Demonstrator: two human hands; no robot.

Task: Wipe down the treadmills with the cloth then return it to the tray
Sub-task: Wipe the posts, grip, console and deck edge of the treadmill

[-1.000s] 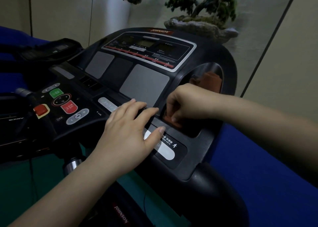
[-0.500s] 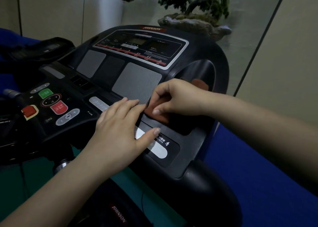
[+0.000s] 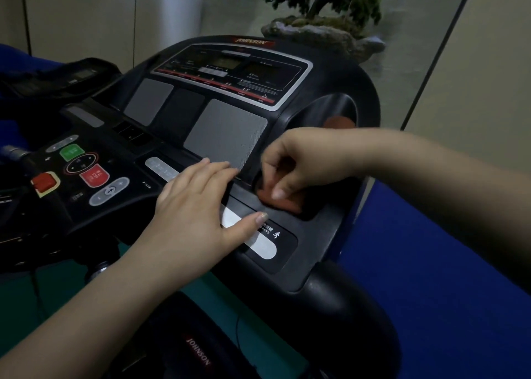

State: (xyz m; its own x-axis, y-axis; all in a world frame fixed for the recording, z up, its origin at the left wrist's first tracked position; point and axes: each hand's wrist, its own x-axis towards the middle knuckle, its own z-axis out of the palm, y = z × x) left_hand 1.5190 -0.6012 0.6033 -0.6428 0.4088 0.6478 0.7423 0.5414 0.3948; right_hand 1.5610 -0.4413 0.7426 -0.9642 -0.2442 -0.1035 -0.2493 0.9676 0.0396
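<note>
Dim beige walls are seen behind the black treadmill console (image 3: 230,137). A soft, light, rust-brown cloth (image 3: 280,200) is pinched by the right hand (image 3: 301,163) at the tray recess (image 3: 321,209); its bunched top edge suits gripping. The left hand (image 3: 198,206) is laid flat, fingers straight.

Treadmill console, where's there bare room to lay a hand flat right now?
Free: the grey mesh panels between the display and the lower key strip. Crowded: the right tray pocket, where the right hand pinches the cloth, and the strip under the left hand.
</note>
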